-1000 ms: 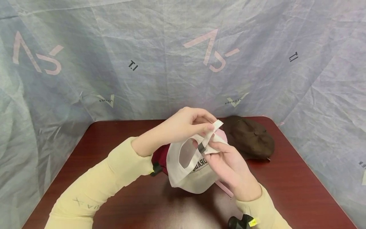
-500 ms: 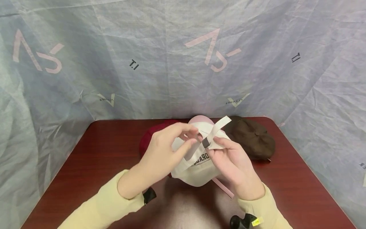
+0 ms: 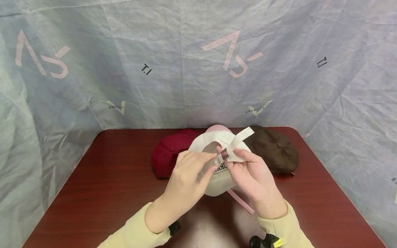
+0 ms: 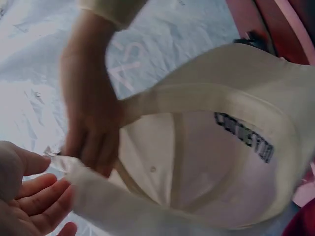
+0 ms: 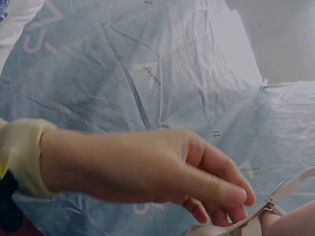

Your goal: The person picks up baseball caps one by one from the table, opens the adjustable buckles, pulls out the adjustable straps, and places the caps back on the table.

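A white baseball cap [image 3: 217, 186] with dark lettering is held up over the table, its back opening facing me. My right hand [image 3: 254, 175] grips the cap's back edge beside the metal buckle [image 3: 225, 154]. From that buckle the loose end of the white strap [image 3: 240, 138] sticks out up and to the right. With thumb and fingertips, my left hand [image 3: 186, 179] pinches the strap just left of the buckle. The left wrist view looks into the cap's crown [image 4: 206, 162], with the right hand's fingers [image 4: 93, 147] inside the rim.
A dark red cap [image 3: 164, 156] lies behind my left hand on the reddish-brown table [image 3: 102, 193]. On the right sits a dark brown cap [image 3: 276, 148]. Behind the white cap shows a pink cap [image 3: 218, 128], and a pink strap [image 3: 240, 201] lies below. Grey cloth [image 3: 173, 86] hangs around.
My left hand has let go of the strap's free end, dropped down left, then come back to the strap left of the buckle. The right hand keeps its grip; the cap has turned slightly.
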Motion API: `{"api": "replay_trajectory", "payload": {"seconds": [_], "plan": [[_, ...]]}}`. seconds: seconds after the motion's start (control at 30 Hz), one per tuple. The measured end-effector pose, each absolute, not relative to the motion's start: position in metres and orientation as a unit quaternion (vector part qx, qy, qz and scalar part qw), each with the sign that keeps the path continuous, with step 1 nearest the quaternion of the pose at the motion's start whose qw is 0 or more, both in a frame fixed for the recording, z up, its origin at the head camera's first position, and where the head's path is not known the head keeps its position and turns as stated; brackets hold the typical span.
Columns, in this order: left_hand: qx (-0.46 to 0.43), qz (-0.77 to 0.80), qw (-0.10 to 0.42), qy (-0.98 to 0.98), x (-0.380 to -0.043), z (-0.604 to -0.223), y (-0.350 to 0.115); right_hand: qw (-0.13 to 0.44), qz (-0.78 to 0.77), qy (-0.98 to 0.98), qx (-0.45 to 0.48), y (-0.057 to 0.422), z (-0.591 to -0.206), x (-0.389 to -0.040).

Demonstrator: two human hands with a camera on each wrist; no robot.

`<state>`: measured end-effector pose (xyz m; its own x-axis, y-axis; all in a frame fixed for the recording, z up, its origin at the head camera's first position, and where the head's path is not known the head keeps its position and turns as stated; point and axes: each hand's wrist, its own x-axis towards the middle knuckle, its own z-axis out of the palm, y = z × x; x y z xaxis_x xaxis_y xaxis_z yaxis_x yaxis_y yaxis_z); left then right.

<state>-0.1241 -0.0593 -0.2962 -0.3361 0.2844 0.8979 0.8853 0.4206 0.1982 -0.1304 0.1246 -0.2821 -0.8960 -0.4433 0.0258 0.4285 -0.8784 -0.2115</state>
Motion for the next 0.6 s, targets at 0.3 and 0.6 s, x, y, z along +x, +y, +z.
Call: {"api": "replay_trajectory", "payload": {"seconds": [0.3,0.6], "plan": [[-0.393,-0.314,0.512,-0.697,-0.133,-0.308,-0.05,0.231,-0.972,0.041,-0.016,0.123,-0.281,-0.127],[-0.417,-0.309,0.526,-0.674,-0.139,-0.315,-0.056,0.232,-0.971,0.005,-0.05,0.128,-0.277,-0.122]]}}
